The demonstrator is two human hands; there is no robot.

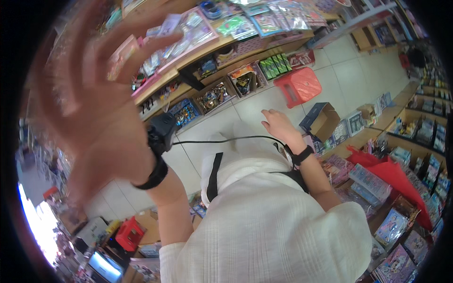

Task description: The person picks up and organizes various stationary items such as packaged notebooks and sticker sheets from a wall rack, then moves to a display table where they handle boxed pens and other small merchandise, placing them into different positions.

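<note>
My left hand [99,118] is raised large and blurred at the upper left, fingers spread and empty, partly over the shelf [188,59] of packaged goods. A black device [160,129] is strapped at that wrist, with a thin cable [222,140] running across my white clothing to a band on my right wrist. My right hand [278,125] hangs at the centre right with loosely bent fingers apart and nothing in them. It is over the tiled floor, beside a dark open cardboard box [321,120] and below a red plastic stool [297,85].
Boxes of small items [212,96] line the foot of the upper shelf. Crowded shelves [420,122], a red sheet [387,170] and stacked packages [368,184] fill the right side. At the lower left are a lit screen [106,268] and a red plastic object [130,233].
</note>
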